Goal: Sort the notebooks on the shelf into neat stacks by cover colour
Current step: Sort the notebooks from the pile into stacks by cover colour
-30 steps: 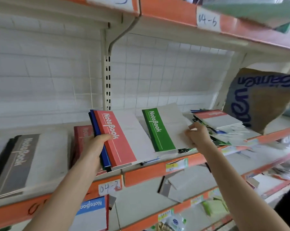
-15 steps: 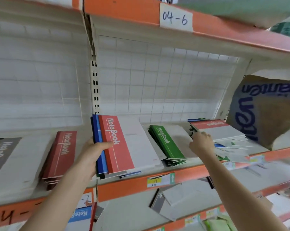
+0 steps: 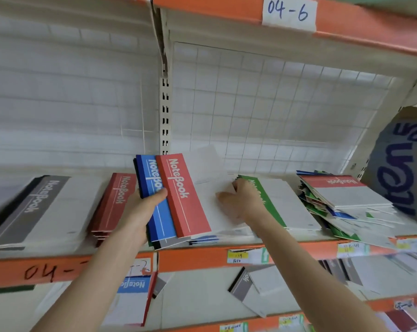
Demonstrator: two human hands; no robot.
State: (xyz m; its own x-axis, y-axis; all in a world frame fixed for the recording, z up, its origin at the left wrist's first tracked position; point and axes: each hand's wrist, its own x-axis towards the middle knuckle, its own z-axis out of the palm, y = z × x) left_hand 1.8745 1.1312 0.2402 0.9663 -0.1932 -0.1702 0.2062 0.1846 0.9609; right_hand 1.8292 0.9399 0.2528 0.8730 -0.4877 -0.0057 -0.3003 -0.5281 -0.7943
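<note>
The left hand [image 3: 140,209] grips a bundle of notebooks by the spines, thumb curled over the blue notebook [image 3: 153,174]. The right hand [image 3: 241,202] pinches the pale cover of the red notebook [image 3: 181,192] on top. Its likely home, the red stack [image 3: 116,202], lies just left of the left hand on the shelf [image 3: 202,256], long axis also running away; the green stack [image 3: 272,204] sits beyond the right wrist

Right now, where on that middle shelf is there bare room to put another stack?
Only a bare strip of shelf along the back, behind the grey stack and red stack. The front is crowded: the held bundle, green stack and messy pile sit nearly side by side.
</note>
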